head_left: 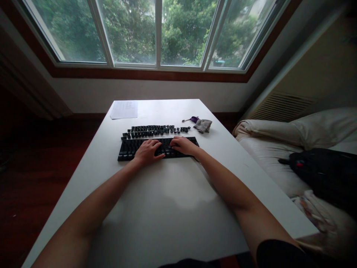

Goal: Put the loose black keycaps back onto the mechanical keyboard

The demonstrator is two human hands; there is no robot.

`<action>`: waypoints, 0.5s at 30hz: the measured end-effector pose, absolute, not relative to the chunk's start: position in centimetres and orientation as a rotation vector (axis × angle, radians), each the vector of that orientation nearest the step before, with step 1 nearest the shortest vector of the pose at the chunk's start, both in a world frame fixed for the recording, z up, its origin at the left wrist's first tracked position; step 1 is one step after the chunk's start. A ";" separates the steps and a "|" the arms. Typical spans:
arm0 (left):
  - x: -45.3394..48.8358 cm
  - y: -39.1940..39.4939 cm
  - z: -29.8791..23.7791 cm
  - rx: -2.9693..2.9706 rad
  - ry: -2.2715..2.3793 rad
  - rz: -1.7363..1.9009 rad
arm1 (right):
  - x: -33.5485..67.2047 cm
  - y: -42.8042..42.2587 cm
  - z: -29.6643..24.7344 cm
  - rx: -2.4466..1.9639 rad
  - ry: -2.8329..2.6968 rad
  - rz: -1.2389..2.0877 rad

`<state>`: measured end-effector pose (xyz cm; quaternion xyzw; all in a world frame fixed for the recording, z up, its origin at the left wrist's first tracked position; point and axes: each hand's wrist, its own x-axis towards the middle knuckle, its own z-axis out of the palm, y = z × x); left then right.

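A black keyboard [126,150] lies on the white table, partly covered by both hands. My left hand [147,150] rests on its middle, fingers spread over the keys and thumb stretched out along the front edge. To the right of it, my right hand [184,145] is over the keyboard with its fingers bent and drawn together. Whatever sits between those fingertips, if anything, is too small to make out. Just behind the keyboard, several loose black keycaps [152,130] are laid out in rows.
On the white table [178,208] are a paper sheet [124,109] at the far left, a crumpled grey cloth [203,125] and a purple-handled brush [193,119] at the right. A cable runs from the keyboard's right side. A sofa [267,156] with a black bag [326,175] stands at right.
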<state>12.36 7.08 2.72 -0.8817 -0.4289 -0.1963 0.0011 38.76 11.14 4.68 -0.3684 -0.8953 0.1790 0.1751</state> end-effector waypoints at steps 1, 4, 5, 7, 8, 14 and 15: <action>12.4 7.1 2.7 -2.769 -1.345 -0.614 | 38.8 11.1 4.6 -1.044 -2.525 0.518; 12.3 7.2 2.7 -2.773 -1.342 -0.617 | 39.0 11.1 4.5 -1.031 -2.493 0.544; 12.3 7.2 2.7 -2.774 -1.343 -0.618 | 39.0 11.1 4.5 -1.026 -2.483 0.553; 12.2 7.2 2.6 -2.775 -1.346 -0.618 | 39.1 11.1 4.3 -1.025 -2.454 0.580; 12.2 7.1 2.6 -2.775 -1.345 -0.616 | 39.1 11.2 4.2 -1.030 -2.431 0.599; 12.1 6.7 2.4 -2.764 -1.336 -0.582 | 38.9 11.5 3.5 -1.110 -2.318 0.648; 12.1 6.6 2.4 -2.759 -1.344 -0.578 | 38.8 11.5 3.5 -1.122 -2.315 0.645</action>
